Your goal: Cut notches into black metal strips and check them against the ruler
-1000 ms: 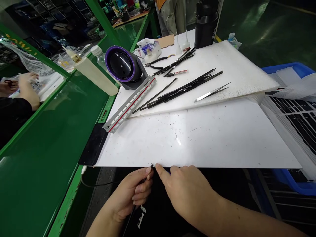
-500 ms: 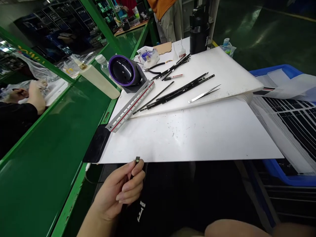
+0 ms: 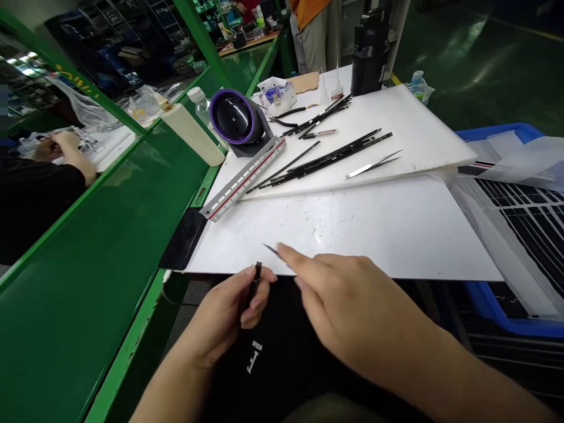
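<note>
My left hand (image 3: 229,308) is closed near the front edge of the white board (image 3: 379,235), pinching a narrow black strip (image 3: 258,269) that stands up between thumb and fingers. My right hand (image 3: 348,299) is closed on a thin, dark pointed tool (image 3: 271,249), its tip aimed left, just above and apart from the strip. Most of that tool is hidden by my fingers, so its kind does not show. On the white foam slab (image 3: 423,126) lie several black strips (image 3: 330,157) and a pair of tweezers (image 3: 372,165).
A triangular scale ruler (image 3: 247,181) lies beside a purple-rimmed fan (image 3: 235,117). A black phone (image 3: 183,239) sits at the left corner. Pliers (image 3: 286,117), a black bottle (image 3: 370,59) and a blue crate (image 3: 520,326) surround the board. Another person's arm (image 3: 77,155) is left of the green partition.
My right hand has come in from the bottom right with the pointed tool. My left hand has risen slightly, still holding the strip. The view has shifted a little.
</note>
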Motion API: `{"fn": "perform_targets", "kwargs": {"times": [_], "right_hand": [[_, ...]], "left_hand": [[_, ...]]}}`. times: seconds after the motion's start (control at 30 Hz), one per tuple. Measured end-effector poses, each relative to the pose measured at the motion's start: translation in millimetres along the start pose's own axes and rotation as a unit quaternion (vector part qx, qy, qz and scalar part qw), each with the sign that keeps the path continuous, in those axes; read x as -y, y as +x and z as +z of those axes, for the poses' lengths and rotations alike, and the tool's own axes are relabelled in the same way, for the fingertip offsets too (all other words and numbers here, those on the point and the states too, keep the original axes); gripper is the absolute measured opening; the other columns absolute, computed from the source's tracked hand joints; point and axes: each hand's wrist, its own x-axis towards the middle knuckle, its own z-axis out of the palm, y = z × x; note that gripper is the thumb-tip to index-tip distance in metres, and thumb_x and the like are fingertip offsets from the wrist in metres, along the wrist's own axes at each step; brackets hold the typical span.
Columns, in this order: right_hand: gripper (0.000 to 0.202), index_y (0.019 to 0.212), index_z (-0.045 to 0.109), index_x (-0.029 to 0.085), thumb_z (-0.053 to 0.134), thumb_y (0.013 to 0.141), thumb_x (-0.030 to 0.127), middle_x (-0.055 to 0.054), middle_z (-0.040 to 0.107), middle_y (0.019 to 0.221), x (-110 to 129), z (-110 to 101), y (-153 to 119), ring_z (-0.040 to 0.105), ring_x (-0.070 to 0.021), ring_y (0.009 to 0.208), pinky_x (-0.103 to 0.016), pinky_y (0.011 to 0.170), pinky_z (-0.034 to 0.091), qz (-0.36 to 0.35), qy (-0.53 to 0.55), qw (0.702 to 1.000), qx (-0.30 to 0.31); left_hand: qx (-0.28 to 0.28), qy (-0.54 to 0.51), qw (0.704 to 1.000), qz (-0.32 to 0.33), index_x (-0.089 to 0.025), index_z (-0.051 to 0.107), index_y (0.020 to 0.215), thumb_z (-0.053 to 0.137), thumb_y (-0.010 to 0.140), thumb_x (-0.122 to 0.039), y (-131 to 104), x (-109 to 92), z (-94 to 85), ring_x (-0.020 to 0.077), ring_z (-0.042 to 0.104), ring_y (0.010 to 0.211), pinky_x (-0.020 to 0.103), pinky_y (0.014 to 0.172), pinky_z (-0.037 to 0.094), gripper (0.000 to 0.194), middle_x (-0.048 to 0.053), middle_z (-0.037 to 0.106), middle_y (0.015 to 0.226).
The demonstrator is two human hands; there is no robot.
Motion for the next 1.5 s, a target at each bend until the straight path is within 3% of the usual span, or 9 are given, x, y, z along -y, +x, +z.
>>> {"fn": "perform_targets", "kwargs": {"times": [0.13,0.27,0.37,0.53,1.5], "right_hand": [[0.050,0.141,0.043,0.021,0.039,0.092,0.013,-0.007,0.073,0.091,-30,33,0,0.068,-0.0197,0.077,-0.031,0.074,0.051,0.033,0.024,0.997,0.061],[0.049,0.140,0.045,0.022,0.039,0.092,0.014,-0.004,0.072,0.078,-37,49,0,0.065,-0.0191,0.066,-0.030,0.061,0.047,0.033,0.009,0.997,0.072],[0.049,0.138,0.049,0.022,0.040,0.090,0.013,-0.002,0.068,0.065,-37,50,3,0.061,-0.0180,0.056,-0.028,0.052,0.040,0.037,-0.017,0.996,0.086],[0.049,0.136,0.052,0.022,0.043,0.088,0.012,-0.002,0.065,0.063,-35,52,9,0.057,-0.0160,0.052,-0.026,0.047,0.036,0.035,-0.024,0.995,0.092],[0.045,0.135,0.051,0.021,0.044,0.091,0.014,-0.003,0.069,0.070,-29,54,21,0.061,-0.0187,0.055,-0.028,0.047,0.038,0.002,-0.101,0.983,0.156]], "left_hand": [[-0.024,0.028,0.999,-0.036,-0.014,0.060,0.080,0.044,0.090,-0.046,6,8,0.0,0.0043,0.023,0.042,0.017,0.041,0.016,0.036,-0.005,0.039,0.051],[-0.039,0.047,0.996,-0.069,-0.017,0.051,0.071,0.049,0.087,-0.047,13,14,-2.8,0.0043,0.025,0.042,0.017,0.040,0.015,0.034,-0.005,0.040,0.052],[-0.037,0.071,0.993,-0.086,-0.018,0.048,0.069,0.047,0.088,-0.046,16,18,-3.8,0.0041,0.025,0.040,0.017,0.039,0.016,0.034,-0.005,0.041,0.051],[-0.037,0.092,0.989,-0.106,-0.018,0.045,0.066,0.045,0.088,-0.046,23,18,-3.8,0.0037,0.022,0.037,0.017,0.037,0.015,0.035,-0.006,0.039,0.048],[-0.028,0.098,0.991,-0.086,-0.019,0.041,0.064,0.048,0.087,-0.048,29,23,-6.6,0.0034,0.026,0.035,0.015,0.034,0.021,0.038,-0.006,0.038,0.046]]}}
